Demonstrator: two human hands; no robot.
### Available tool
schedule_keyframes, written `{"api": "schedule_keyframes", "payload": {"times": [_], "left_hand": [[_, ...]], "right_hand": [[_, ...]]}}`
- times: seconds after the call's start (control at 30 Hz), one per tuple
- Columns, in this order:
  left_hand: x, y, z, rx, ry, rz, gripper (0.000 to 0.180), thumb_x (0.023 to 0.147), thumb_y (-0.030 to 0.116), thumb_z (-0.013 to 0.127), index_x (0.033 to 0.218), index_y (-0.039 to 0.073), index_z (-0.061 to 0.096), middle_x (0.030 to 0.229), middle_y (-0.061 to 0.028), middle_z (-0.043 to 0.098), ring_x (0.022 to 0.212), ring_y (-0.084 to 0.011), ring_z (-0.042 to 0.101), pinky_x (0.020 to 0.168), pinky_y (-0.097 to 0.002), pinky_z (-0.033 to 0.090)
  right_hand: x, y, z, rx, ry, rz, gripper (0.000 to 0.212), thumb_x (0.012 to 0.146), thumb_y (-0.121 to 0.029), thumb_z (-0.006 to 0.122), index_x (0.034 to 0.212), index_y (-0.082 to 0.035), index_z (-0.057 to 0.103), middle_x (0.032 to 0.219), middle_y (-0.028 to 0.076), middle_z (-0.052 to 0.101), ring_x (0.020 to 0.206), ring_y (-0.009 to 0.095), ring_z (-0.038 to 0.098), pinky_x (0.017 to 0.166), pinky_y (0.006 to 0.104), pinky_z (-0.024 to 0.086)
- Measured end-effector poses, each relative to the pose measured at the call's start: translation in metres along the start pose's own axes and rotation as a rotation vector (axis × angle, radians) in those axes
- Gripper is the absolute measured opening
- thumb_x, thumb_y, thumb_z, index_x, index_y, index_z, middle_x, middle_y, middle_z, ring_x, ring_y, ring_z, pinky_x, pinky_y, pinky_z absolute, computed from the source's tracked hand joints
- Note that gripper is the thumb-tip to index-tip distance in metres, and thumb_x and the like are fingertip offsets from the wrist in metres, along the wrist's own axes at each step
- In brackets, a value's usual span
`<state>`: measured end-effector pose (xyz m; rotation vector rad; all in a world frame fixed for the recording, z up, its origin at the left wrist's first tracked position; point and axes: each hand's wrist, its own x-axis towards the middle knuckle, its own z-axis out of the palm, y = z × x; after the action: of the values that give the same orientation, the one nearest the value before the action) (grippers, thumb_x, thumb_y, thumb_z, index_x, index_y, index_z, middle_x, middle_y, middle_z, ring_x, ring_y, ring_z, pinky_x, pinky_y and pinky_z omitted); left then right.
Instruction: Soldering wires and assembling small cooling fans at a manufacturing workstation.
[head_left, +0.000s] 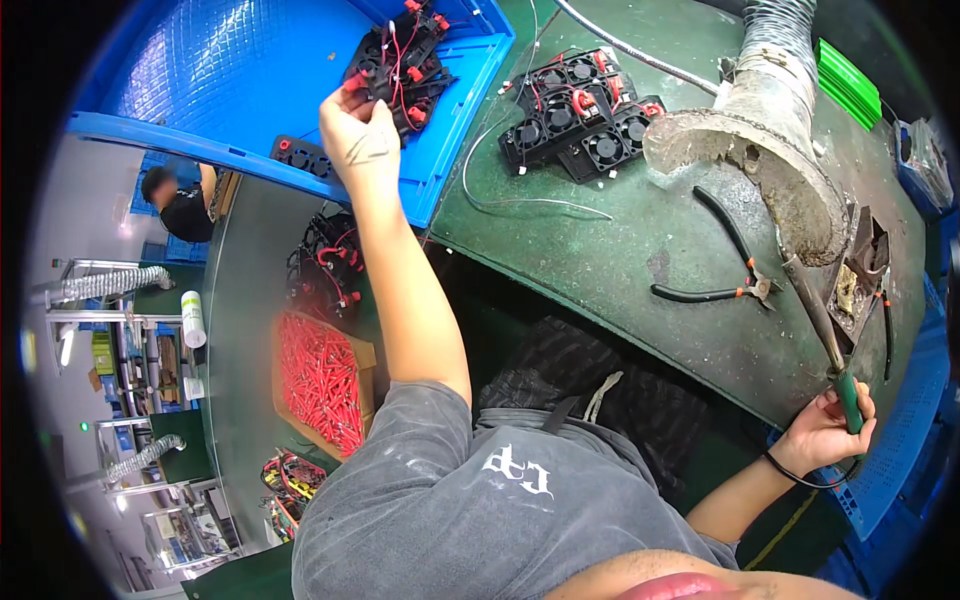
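My left hand [362, 140] reaches over the near edge of a blue crate [215, 65], its fingers closed on a black fan unit [378, 88] with red wires and red connectors. More fan units [428, 60] of the same kind lie piled beside it in the crate. Out to the right, my right hand [822, 432] grips the green handle of a soldering iron [848, 400], whose shaft points up toward a metal holder [855, 290]. On the green workbench [580, 245] lies a stack of black fan units [580, 115], apart from both hands.
A wide duct funnel [750, 150] stands over the bench's right part. Open cutting pliers [735, 260] lie near it, and a grey cable [480, 195] curls by the fans. A box of red parts [320, 385] sits left of my arm. Another person [185, 210] is far left.
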<state>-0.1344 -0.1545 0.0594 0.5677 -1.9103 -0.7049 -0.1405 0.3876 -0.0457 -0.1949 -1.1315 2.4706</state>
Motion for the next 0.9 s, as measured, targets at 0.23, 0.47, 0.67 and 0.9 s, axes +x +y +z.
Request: {"api": "schedule_keyframes", "payload": {"times": [0.23, 0.47, 0.67, 0.9], "left_hand": [[-0.024, 0.047, -0.016, -0.829, -0.310, -0.243, 0.034, 0.077, -0.002, 0.058, 0.109, -0.003, 0.047, 0.096, -0.0098, 0.058, 0.086, -0.0177, 0.058, 0.071, -0.0302, 0.050], [-0.075, 0.048, -0.002, -1.312, -0.520, -0.555, 0.029, 0.070, -0.001, 0.051, 0.098, 0.000, 0.057, 0.091, -0.0093, 0.062, 0.082, -0.0219, 0.060, 0.071, -0.0364, 0.050], [-0.129, 0.071, 0.024, -1.777, -0.745, -1.144, 0.044, 0.072, 0.012, 0.042, 0.111, -0.006, 0.053, 0.108, -0.0151, 0.061, 0.097, -0.0298, 0.059, 0.087, -0.0444, 0.045], [-0.182, 0.123, 0.038, -1.649, -0.747, -1.730, 0.026, 0.082, 0.011, 0.045, 0.106, 0.002, 0.049, 0.081, -0.0015, 0.053, 0.069, -0.0128, 0.040, 0.063, -0.0271, 0.035]], "right_hand": [[-0.001, 0.002, 0.006, -0.029, 0.100, -0.050, 0.037, 0.084, -0.033, 0.042, 0.081, -0.002, 0.063, 0.085, 0.013, 0.061, 0.058, 0.019, 0.053, 0.048, 0.0252, 0.040], [0.004, 0.006, -0.001, -0.010, 0.097, -0.015, 0.041, 0.084, -0.034, 0.043, 0.084, 0.001, 0.063, 0.086, 0.013, 0.061, 0.060, 0.021, 0.054, 0.048, 0.0256, 0.040], [0.004, -0.001, -0.005, -0.020, 0.005, -0.009, 0.042, 0.085, -0.034, 0.040, 0.085, 0.001, 0.064, 0.086, 0.015, 0.062, 0.059, 0.023, 0.054, 0.047, 0.0268, 0.040], [0.002, 0.001, 0.003, -0.030, 0.026, 0.000, 0.041, 0.086, -0.035, 0.039, 0.082, -0.001, 0.063, 0.085, 0.014, 0.062, 0.058, 0.022, 0.052, 0.046, 0.0264, 0.039]]}}
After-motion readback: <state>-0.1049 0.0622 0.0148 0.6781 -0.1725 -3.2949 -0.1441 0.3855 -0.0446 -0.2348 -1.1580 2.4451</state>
